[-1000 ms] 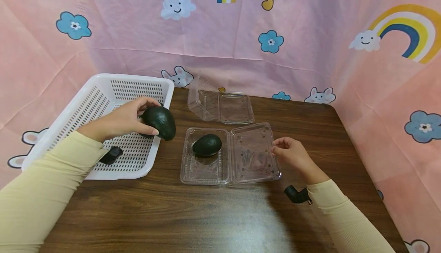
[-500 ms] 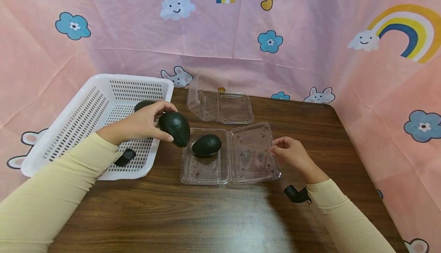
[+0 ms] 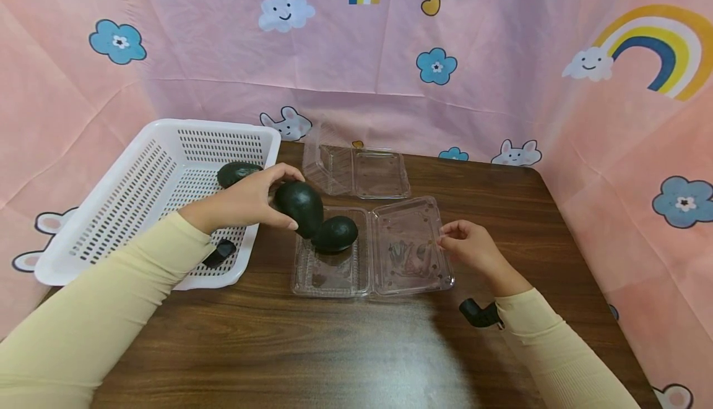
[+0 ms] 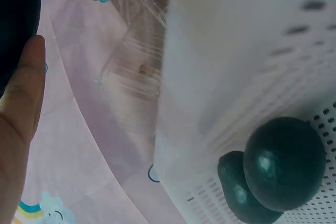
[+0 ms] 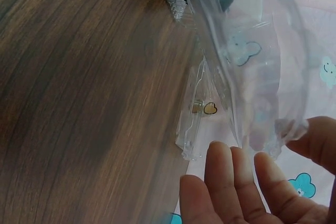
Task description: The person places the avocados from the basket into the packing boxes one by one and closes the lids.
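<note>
My left hand (image 3: 247,200) holds a dark green avocado (image 3: 301,206) over the left side of an open clear plastic clamshell box (image 3: 334,282). Another avocado (image 3: 336,234) lies in the base of that box, and the held one overlaps it in the head view; I cannot tell whether they touch. At the right, my right hand (image 3: 472,248) pinches the outer edge of the clamshell's lid (image 3: 409,248), between thumb and fingertips (image 5: 265,163) in the right wrist view. Two avocados (image 4: 286,163) rest in the white basket, seen from the left wrist.
A white slotted basket (image 3: 139,223) stands at the left, its right wall beneath my left forearm and hand. Behind the box sits a second open clear clamshell (image 3: 381,174). Wood-grain table (image 3: 289,347) lies under everything, with a patterned cloth (image 3: 345,56) hanging behind and beside it.
My left hand has carried the avocado rightward from the basket's edge to above the clamshell's base. An avocado in the basket has come into sight behind it. The right hand has stayed put.
</note>
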Available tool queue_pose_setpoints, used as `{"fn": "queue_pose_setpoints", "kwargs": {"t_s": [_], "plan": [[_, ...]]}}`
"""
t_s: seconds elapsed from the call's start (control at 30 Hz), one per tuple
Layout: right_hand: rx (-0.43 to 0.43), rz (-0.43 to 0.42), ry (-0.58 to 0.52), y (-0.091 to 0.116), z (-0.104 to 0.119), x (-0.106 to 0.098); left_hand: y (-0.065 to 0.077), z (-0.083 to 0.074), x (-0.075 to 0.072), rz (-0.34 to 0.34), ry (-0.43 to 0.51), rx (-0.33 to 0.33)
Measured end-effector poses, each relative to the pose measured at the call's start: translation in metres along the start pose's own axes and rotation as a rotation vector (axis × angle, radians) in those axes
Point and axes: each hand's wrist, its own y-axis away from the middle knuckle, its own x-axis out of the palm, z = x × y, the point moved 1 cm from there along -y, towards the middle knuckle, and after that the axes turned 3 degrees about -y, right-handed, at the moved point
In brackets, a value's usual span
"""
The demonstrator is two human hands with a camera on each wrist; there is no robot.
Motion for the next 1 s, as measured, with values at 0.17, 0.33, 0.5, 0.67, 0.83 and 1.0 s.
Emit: {"fn": "queue_pose_setpoints", "kwargs": {"t_s": [0.17, 0.33, 0.5, 0.67, 0.83, 1.0], "plan": [[0.009, -0.001, 0.0, 0.0, 0.0, 0.0, -0.006, -0.002, 0.006, 0.01, 0.012, 0.008], [0.002, 0.0, 0.01, 0.0, 0.001, 0.0, -0.011, -0.003, 0.013, 0.026, 0.012, 0.013], [-0.004, -0.004, 0.005, 0.001, 0.001, 0.0, -0.014, -0.005, 0.018, 0.059, 0.016, 0.004], [-0.004, -0.004, -0.002, 0.001, 0.001, 0.0, -0.018, -0.006, 0.021, 0.072, -0.008, 0.005], [0.006, 0.004, 0.003, 0.001, 0.0, 0.0, -0.02, -0.009, 0.024, 0.082, -0.028, 0.002], [0.006, 0.001, 0.009, 0.001, 0.0, 0.0, -0.022, -0.011, 0.027, 0.103, -0.056, -0.007]]}}
